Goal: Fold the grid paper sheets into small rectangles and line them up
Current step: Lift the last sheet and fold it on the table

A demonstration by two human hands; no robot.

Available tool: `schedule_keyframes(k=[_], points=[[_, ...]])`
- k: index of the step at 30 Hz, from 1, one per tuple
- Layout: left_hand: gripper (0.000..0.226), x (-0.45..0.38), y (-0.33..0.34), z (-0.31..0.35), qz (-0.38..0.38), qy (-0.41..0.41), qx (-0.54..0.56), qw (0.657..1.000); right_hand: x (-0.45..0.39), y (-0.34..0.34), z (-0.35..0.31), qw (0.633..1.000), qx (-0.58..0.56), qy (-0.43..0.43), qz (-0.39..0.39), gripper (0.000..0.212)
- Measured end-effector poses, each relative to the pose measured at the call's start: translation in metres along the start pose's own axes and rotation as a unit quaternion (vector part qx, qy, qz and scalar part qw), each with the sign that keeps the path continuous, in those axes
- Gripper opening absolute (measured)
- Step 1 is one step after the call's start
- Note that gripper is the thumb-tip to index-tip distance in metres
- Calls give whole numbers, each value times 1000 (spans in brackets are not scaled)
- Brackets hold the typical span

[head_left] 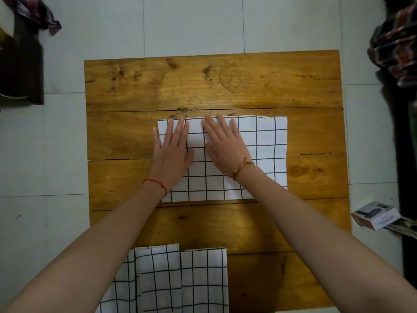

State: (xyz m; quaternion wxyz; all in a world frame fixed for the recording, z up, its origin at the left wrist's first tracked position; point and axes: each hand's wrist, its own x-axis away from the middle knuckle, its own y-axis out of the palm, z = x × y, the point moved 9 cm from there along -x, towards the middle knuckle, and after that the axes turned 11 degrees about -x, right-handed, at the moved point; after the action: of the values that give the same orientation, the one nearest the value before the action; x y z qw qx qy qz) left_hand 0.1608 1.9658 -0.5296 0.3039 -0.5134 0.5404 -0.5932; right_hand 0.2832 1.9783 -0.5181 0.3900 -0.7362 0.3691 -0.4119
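A white sheet of grid paper [266,145] lies flat in the middle of the wooden table [203,86]. Both hands press on its left half with straight, spread fingers. My left hand [172,150] lies over the sheet's left edge, a red string around its wrist. My right hand [225,143] lies just to the right of it, a gold bracelet around its wrist. At the near edge of the table, three folded grid paper pieces [180,281] sit side by side, partly hidden under my left forearm.
The table stands on a light tiled floor [180,26]. A small printed box [375,214] lies on the floor to the right. Plaid cloth [397,50] hangs at the right edge, and dark cloth [20,53] sits at the far left.
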Motion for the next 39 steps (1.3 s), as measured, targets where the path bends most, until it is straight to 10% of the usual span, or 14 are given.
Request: schedule_keyframes(k=[32,39], points=[[68,5,-1,-24,-5,-64,94,994,62,-26,131,964,-4,250,88,66],[37,55,-4,-55,33,-340,278,898,49,-16,55,995,-46,79,50,66]])
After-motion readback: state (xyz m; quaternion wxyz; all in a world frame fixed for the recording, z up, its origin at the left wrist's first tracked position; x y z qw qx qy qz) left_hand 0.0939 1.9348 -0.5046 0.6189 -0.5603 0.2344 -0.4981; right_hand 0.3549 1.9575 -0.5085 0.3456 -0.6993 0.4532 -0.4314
